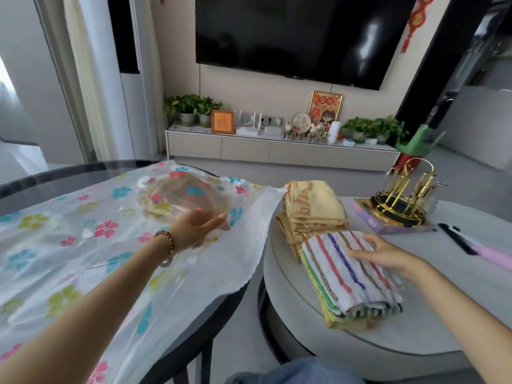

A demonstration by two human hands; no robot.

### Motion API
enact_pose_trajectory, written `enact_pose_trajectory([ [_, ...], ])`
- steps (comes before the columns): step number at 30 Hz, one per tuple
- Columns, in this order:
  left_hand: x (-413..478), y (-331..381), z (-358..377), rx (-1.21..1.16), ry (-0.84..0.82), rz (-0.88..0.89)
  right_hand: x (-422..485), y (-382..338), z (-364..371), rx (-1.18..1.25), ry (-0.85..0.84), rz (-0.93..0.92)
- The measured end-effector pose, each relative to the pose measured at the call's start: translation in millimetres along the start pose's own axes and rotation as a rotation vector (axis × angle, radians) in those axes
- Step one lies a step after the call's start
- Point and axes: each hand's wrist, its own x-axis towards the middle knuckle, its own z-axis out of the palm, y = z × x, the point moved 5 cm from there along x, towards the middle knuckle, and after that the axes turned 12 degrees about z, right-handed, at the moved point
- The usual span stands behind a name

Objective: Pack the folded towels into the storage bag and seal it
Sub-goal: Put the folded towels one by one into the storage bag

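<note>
Living room: wall-mounted TV (302, 37) above a low cabinet (277, 151) carrying potted plants and framed pictures. I see two surfaces side by side: a dark glass round table (55, 173) on the left, a pale round table (415, 336) on the right. Storage bag (83, 245), translucent plastic with a flower print, lies spread flat across the glass table, its open edge toward the pale table. One towel (180, 198) already sits inside it, a tan lump seen through the plastic. Left hand (196, 227), beaded bracelet at the wrist, is at the bag's mouth with fingers together, lifting the upper plastic layer just beside that towel. On the pale table: a yellow folded stack (313, 209), and nearer me a striped towel (349, 275) on top of another pile. Right hand (385, 253) rests flat on the striped towel, fingers spread, not closed around it. Gold rack (401, 200) and a pen (457, 238) lie further right.
</note>
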Motion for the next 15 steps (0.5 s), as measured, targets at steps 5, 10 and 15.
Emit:
enact_pose_trajectory([
  [5, 8.5, 36.9, 27.2, 0.584, -0.015, 0.113, -4.7, 11.0, -0.1, 0.022, -0.078, 0.000],
  [10, 21.6, 76.1, 131.6, 0.368, -0.063, 0.221, -1.4, 22.2, -3.4, 0.088, -0.030, 0.027],
  [15, 25.8, 43.9, 224.0, -0.120, -0.366, -0.411, 7.1, 32.2, -1.6, 0.185, 0.018, -0.010],
])
